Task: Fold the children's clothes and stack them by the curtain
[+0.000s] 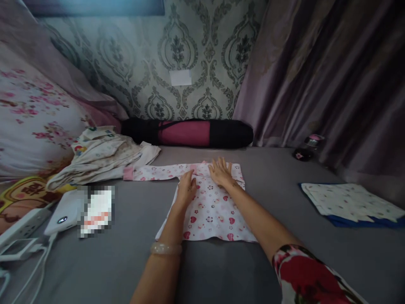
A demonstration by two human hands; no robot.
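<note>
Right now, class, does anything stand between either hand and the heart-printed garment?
Nothing visible does. The left hand and right hand are both already on the garment. The long black-and-pink bag lies beyond it, out of the way.

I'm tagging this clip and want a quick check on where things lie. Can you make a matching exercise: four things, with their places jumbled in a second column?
1. bangle
2. long bag
3. spotted cloth
4. shirt

A. over something blue
B. under the left hand and right hand
C. around the left forearm, near the wrist
D. along the foot of the patterned wall

Pairs: 1-C, 2-D, 3-A, 4-B
</note>
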